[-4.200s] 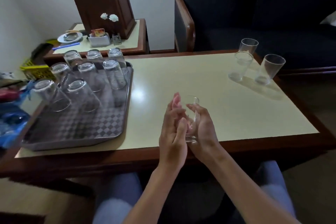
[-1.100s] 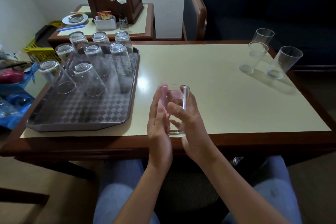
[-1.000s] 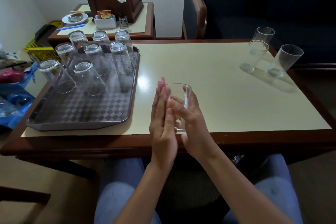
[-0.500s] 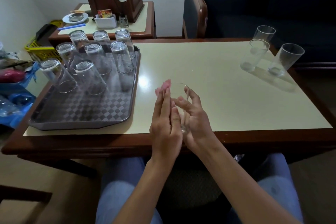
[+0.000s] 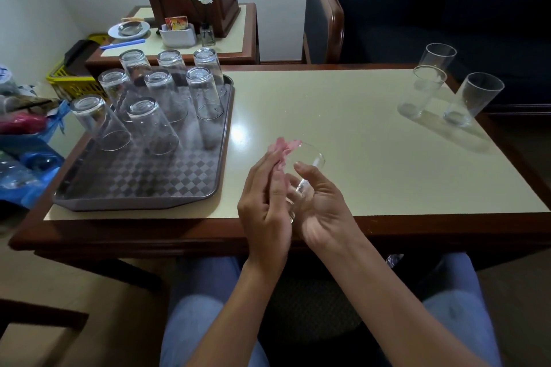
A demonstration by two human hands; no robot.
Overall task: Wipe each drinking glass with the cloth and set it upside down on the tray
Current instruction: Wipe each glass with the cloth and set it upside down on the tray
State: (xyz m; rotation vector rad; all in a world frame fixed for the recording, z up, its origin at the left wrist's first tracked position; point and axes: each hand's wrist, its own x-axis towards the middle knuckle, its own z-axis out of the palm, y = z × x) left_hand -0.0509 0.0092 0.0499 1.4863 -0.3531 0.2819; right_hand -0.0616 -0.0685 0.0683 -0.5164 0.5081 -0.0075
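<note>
Left hand: the left hand (image 5: 265, 205) is flat with straight fingers, pressing a pink cloth (image 5: 283, 149) against the side of the glass; only the cloth's tip shows above the fingertips.
Right hand: the right hand (image 5: 320, 205) is half curled, cupping the glass from below and the right, thumb on its wall.
Glass in hand: the glass (image 5: 304, 176) lies tilted between the two palms over the near edge of the table (image 5: 343, 134), mouth pointing away and to the right.
Step in hand: judging by the pose, this is the wiping of the outer wall.
Doing it well: turn the glass with the cupping hand while the cloth stays pressed, so the whole wall gets covered; run the cloth around the rim and inside too; keep bare fingers off wiped parts.
Risk: smooth glass held by flat palms could slip; a firmer curl of the fingers would help.
Tray: the tray (image 5: 143, 182) sits just left of the hands, with free space at its near end for this glass, mouth down.
Done glasses: eight upside-down glasses (image 5: 152, 125) stand on the tray's far half.
Waiting glasses: three upright glasses (image 5: 423, 89) stand at the table's far right corner, well apart from the hands.
</note>
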